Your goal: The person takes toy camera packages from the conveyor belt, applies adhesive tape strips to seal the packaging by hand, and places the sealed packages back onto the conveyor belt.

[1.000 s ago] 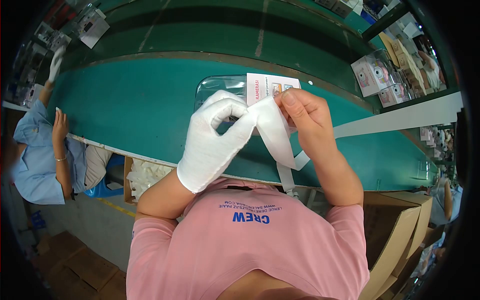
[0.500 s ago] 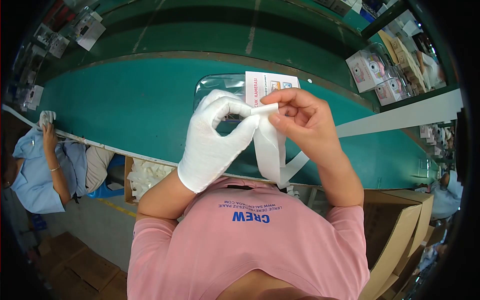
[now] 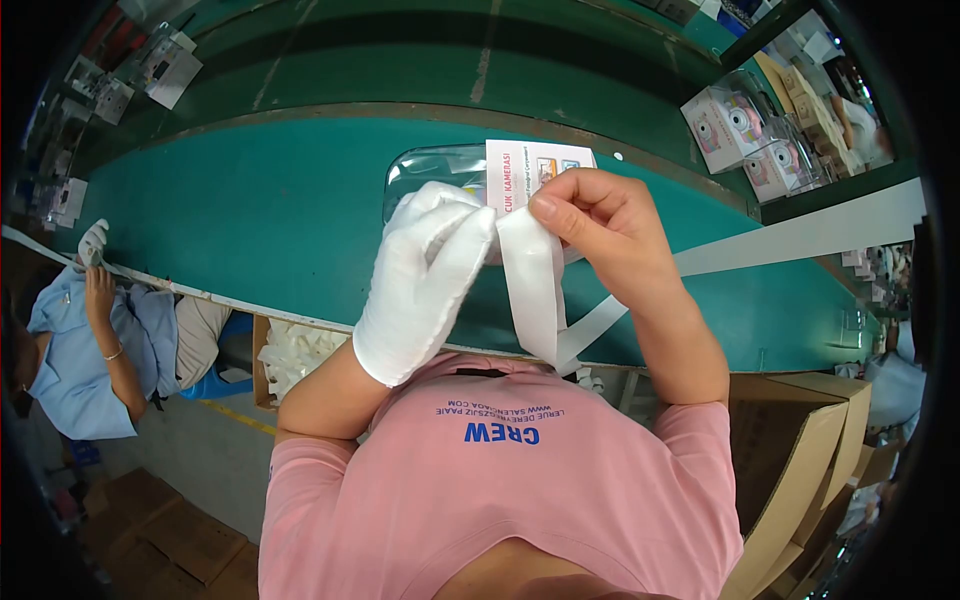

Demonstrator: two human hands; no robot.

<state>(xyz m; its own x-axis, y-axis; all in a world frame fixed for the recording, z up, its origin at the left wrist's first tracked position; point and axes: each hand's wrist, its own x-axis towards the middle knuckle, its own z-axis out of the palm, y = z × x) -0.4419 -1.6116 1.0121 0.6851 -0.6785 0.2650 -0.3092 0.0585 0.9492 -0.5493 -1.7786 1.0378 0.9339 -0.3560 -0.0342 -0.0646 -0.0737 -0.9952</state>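
A white ribbon-like strip [image 3: 532, 285] hangs in a loop in front of my chest and runs off to the right edge of the view. My right hand [image 3: 600, 225], bare, pinches its upper end between thumb and fingers. Beside it, my left hand [image 3: 425, 280] wears a white glove; its thumb and fingers are drawn together at the strip's left edge, and whether they grip it is unclear. Behind both hands lies a clear plastic package [image 3: 425, 163] with a white printed card [image 3: 507, 172] at its right, partly covered by my hands.
The green bench [image 3: 250, 200] spans the view. Boxed toy cameras [image 3: 722, 130] stand at the upper right. An open cardboard box [image 3: 790, 470] is at my lower right, and a box of white pieces [image 3: 298, 352] at left. A co-worker in blue [image 3: 85, 345] sits far left.
The strip's end was flattened, then rolled or folded, and now hangs from my right fingertips. My left thumb and fingers have closed up and moved slightly left. The co-worker's hands have come together.
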